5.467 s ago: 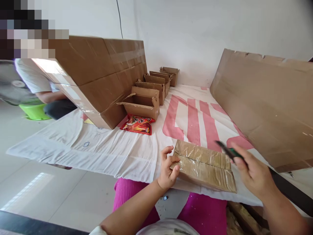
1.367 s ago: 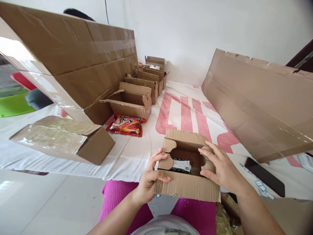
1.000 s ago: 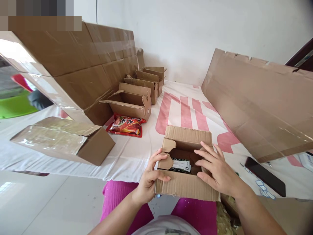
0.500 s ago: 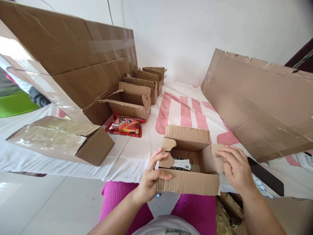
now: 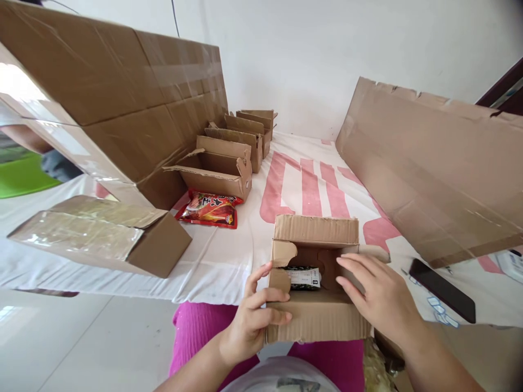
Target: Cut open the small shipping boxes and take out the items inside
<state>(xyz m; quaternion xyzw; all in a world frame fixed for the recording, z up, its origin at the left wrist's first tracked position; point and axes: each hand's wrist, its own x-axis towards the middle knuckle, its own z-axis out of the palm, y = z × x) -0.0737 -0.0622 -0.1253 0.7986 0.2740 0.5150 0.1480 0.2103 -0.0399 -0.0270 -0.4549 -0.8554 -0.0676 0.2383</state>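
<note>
An opened cardboard box (image 5: 321,321) sits at the table's front edge, its flaps spread. My left hand (image 5: 255,316) grips its left wall, fingers along the left and front flaps. Fingers outstretched, my right hand (image 5: 378,291) reaches over the right edge with its fingertips inside the opening. A right-hand flap (image 5: 373,252) sticks out behind that hand. Inside the box, toward the left, lies a packet (image 5: 304,277) with black-and-green wrapping and a white label, partly covered by the left flap.
A red food packet (image 5: 210,208) lies before a row of open cardboard boxes (image 5: 208,177). Left of it rests a taped box (image 5: 102,231). Large cardboard panels (image 5: 429,169) stand on both sides. A dark phone (image 5: 443,291) lies at the right. A person's arm shows far left.
My right hand has let go of the right flap and moved left, over the box opening. The box has come slightly nearer to me. My left hand keeps its hold.
</note>
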